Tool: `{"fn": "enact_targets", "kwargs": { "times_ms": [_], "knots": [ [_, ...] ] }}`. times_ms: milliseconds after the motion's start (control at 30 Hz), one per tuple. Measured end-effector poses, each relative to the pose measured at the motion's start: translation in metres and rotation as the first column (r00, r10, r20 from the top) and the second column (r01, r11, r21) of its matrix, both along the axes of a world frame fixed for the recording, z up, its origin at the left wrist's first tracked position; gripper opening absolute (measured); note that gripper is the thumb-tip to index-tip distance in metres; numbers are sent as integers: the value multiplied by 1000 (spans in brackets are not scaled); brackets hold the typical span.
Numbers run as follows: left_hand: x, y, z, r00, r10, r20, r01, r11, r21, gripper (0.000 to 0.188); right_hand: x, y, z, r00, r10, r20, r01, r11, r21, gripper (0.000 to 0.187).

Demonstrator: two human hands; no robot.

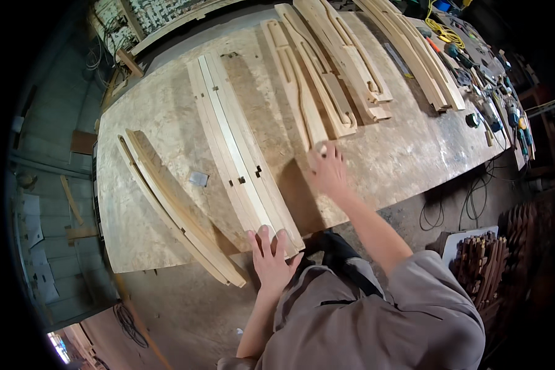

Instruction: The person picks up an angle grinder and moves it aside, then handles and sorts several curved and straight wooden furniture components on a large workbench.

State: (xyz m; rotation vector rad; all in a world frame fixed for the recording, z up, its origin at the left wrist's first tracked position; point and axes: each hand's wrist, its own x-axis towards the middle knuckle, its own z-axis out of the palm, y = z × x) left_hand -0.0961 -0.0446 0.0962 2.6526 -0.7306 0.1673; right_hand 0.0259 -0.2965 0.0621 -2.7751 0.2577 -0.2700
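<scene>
My left hand (269,265) lies with fingers spread on the near end of a long pale board assembly (225,123), made of strips side by side with a lighter middle strip and several small dark notches. At the near end of a grooved wooden board (299,92), my right hand (328,169) is closed, its curled fingers slightly blurred. A small pale spot shows at those fingers; I cannot make out what it is. Two curved wooden rails (172,206) lie left of the board assembly, their near ends overhanging the table edge.
More grooved boards (345,58) and curved beams (413,52) lie across the far right of the worktable (413,148). Power tools (512,111) and a yellow cord (444,31) crowd the right side. A small grey plate (198,179) rests mid-table. Dark turned sticks (481,265) stand at lower right.
</scene>
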Motion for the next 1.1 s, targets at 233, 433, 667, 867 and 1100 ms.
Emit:
{"fn": "enact_targets", "kwargs": {
  "times_ms": [233, 433, 667, 867, 1100],
  "knots": [
    [-1, 2, 1, 1000, -7, -26, 7, 1000, -8, 86, -85, 19, 5, 900, -263, -347, 352, 909, 224, 89],
    [-3, 6, 4, 999, -25, -19, 25, 999, -24, 95, -86, 9, 5, 928, -197, -316, 354, 729, 585, 72],
    [-6, -2, 15, 992, 41, -123, -33, 997, 64, 99, -94, 74, -1, 986, -45, 159, 15, 983, 185, 43],
    [1, -15, 8, 995, 79, -63, -71, 989, 129, 94, -90, 62, -9, 979, 194, -66, -104, 750, 653, 39],
    [8, -25, -2, 996, 50, 71, -57, 994, 97, 75, 3, -62, -18, 940, -341, 25, 334, 933, 134, 63]
  ]
}}
